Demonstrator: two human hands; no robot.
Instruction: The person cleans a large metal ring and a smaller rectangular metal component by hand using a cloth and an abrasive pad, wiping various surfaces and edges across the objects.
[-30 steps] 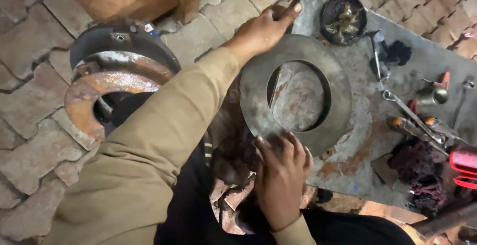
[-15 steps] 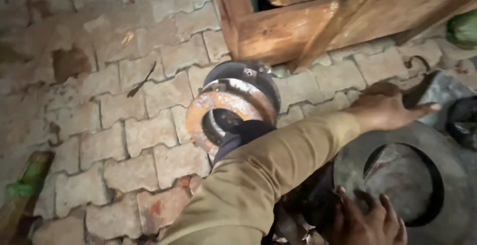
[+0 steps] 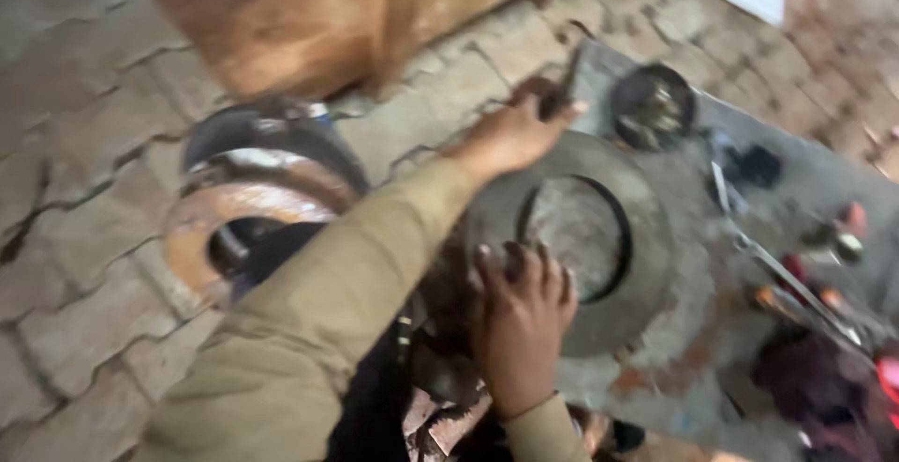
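Gripping the near rim of the flat grey metal ring [image 3: 646, 265], your right hand [image 3: 521, 331] lies palm down with its fingers curled over the edge beside the round centre opening. Your left hand [image 3: 510, 132] reaches across to the far rim of the same ring, fingers bent over it; motion blur prevents confirming how firmly that hand is closed. Your two hands are thus well apart, at opposite edges, with the ring lying flat between them on a stained metal sheet [image 3: 693, 368]. Beyond your left hand sits a small dark round dish [image 3: 653, 106] holding small parts. To the right of your right hand lie slim hand tools [image 3: 796, 284]. Left of your left forearm rests a rusty drum-shaped part [image 3: 248, 214] on the brick paving [image 3: 75, 312], with a wooden frame [image 3: 356, 13] beyond it.
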